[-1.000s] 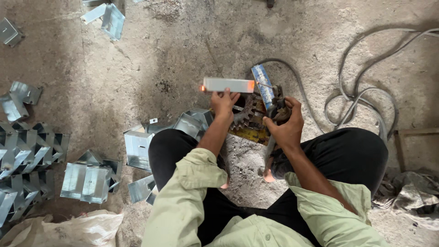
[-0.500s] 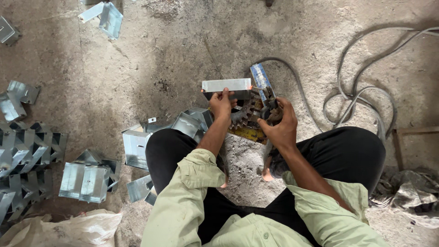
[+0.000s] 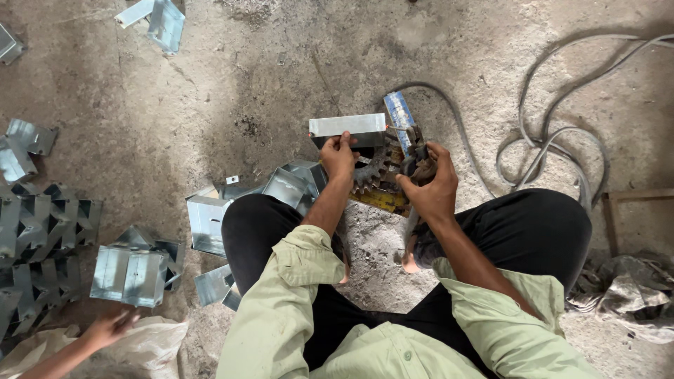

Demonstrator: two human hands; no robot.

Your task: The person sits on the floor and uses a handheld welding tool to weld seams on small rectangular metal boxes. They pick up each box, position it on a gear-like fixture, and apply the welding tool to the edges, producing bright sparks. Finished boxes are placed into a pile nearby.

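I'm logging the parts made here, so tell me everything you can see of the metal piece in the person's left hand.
The folded sheet-metal piece looks like thin, shiny grey galvanised steel, a short rectangular strip whose flat top face catches the light, with a darker side folded down beneath it. It lies level and crosswise above the concrete floor, beside a toothed gear wheel. The left hand pinches its near edge in a closed grip. Its underside is hidden.

A flat, shiny rectangular metal piece (image 3: 349, 125) is held level above the concrete floor, pinched at its lower edge. Just right of it stands a handheld power tool (image 3: 407, 144) with a blue body, gripped upright beside a toothed gear.
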